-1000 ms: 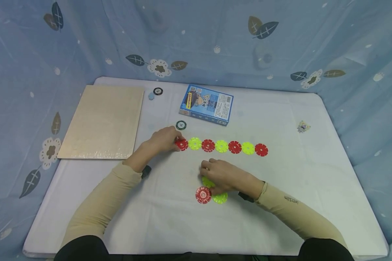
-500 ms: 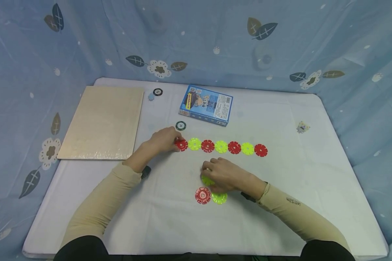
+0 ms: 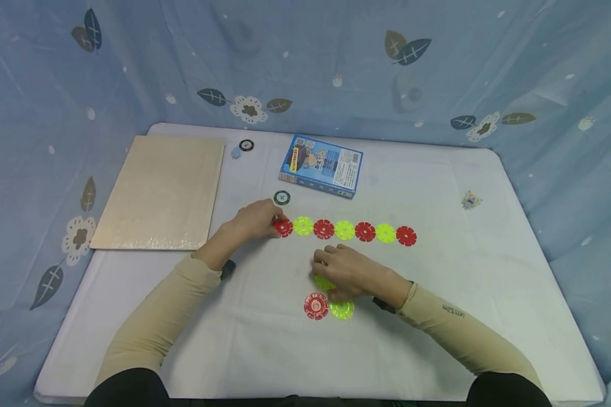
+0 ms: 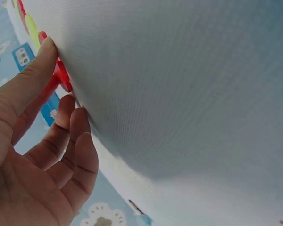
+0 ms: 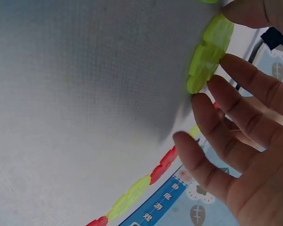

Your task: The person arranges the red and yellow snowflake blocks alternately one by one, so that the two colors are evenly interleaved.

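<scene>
My left hand (image 3: pixel 254 219) pinches the red snowflake disc (image 3: pixel 285 228) at the left end of a row of alternating red and yellow-green notched discs. In the left wrist view its thumb and index finger hold the edge of that red disc (image 4: pixel 62 76), while the other fingers curve loosely below. Nearer the body, my right hand (image 3: pixel 348 272) holds a yellow-green snowflake disc (image 3: pixel 323 282) on the table, partly covered by the fingers. The right wrist view shows thumb and fingertips at this disc's edges (image 5: pixel 210 54). Beside it lie a red disc (image 3: pixel 316 306) and another yellow-green disc (image 3: pixel 341 310).
A flat beige board (image 3: pixel 160 192) lies at the left of the white table. Behind the row are a blue box (image 3: pixel 321 167) and two round black-and-white chips, one near (image 3: pixel 282 197) and one far (image 3: pixel 246 145). A small yellow-grey piece (image 3: pixel 471 200) lies far right.
</scene>
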`<action>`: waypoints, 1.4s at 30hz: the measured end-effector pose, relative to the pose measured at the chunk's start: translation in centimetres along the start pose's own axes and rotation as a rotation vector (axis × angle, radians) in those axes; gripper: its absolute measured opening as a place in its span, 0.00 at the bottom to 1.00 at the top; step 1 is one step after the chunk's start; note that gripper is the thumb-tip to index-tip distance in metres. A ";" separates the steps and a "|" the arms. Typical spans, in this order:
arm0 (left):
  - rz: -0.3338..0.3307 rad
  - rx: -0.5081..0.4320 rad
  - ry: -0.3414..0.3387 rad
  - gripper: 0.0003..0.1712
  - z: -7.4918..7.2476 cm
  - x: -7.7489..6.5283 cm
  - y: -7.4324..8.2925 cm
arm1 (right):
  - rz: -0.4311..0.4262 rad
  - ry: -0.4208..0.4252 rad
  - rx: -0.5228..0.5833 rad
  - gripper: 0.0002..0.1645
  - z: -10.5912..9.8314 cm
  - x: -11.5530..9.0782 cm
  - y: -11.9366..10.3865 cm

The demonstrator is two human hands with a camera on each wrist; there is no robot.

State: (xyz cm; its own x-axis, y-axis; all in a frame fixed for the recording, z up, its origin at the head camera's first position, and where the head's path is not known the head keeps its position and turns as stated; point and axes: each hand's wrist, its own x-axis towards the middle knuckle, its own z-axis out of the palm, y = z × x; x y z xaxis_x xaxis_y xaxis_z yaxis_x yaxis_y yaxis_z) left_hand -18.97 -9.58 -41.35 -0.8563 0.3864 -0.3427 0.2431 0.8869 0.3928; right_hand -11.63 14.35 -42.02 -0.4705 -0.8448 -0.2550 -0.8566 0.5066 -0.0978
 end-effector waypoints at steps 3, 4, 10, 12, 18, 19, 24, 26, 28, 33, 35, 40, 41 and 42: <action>0.000 0.000 0.000 0.25 0.0 0.0 -0.1 | -0.004 0.012 0.018 0.29 0.1 0.0 0.1; 0.001 0.001 0.001 0.25 0.0 0.1 -0.1 | -0.002 0.011 0.030 0.29 0.1 0.0 0.1; 0.004 0.004 0.007 0.25 0.1 0.1 -0.1 | -0.006 -0.008 0.039 0.30 -0.1 0.2 0.0; 0.004 0.005 0.009 0.25 0.1 0.1 -0.1 | -0.018 -0.009 0.014 0.31 -0.2 0.2 0.0; 0.001 0.001 0.013 0.26 0.3 0.2 -0.2 | -0.014 -0.010 -0.011 0.32 -0.3 -0.1 0.0; 0.003 0.001 0.013 0.26 0.3 0.2 -0.2 | -0.007 -0.013 0.001 0.31 -0.3 -0.2 0.0; 0.007 0.007 0.015 0.26 0.4 0.4 -0.3 | 0.012 -0.019 0.068 0.31 -0.3 -0.3 0.1; 0.009 0.016 0.014 0.25 0.4 0.4 -0.3 | 0.012 -0.020 0.077 0.31 -0.3 -0.3 0.1; 0.011 0.025 0.013 0.25 0.4 0.5 -0.3 | 0.015 -0.020 0.077 0.31 -0.3 -0.3 0.2; 0.016 0.032 0.011 0.25 0.4 0.5 -0.3 | 0.015 -0.020 0.065 0.31 -0.3 -0.3 0.3; 0.016 0.031 0.011 0.25 0.4 0.4 -0.2 | 0.021 -0.012 0.067 0.30 -0.3 -0.4 0.4; 0.016 0.021 0.012 0.25 0.3 0.4 -0.3 | 0.070 0.018 0.073 0.30 -0.5 -0.8 0.9; 0.014 0.019 0.011 0.25 0.3 0.4 -0.3 | 0.078 0.022 0.066 0.31 -0.5 -0.9 1.0; 0.012 0.017 0.009 0.25 0.3 0.4 -0.3 | 0.085 0.023 0.062 0.30 -0.5 -1.0 1.1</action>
State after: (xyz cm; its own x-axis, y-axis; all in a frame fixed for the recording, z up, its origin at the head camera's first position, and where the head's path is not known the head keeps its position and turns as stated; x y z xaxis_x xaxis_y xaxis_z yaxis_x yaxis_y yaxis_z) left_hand -19.23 -9.65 -41.87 -0.8573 0.3947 -0.3306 0.2609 0.8866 0.3820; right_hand -12.22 15.65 -41.36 -0.5462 -0.8016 -0.2430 -0.7990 0.5857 -0.1361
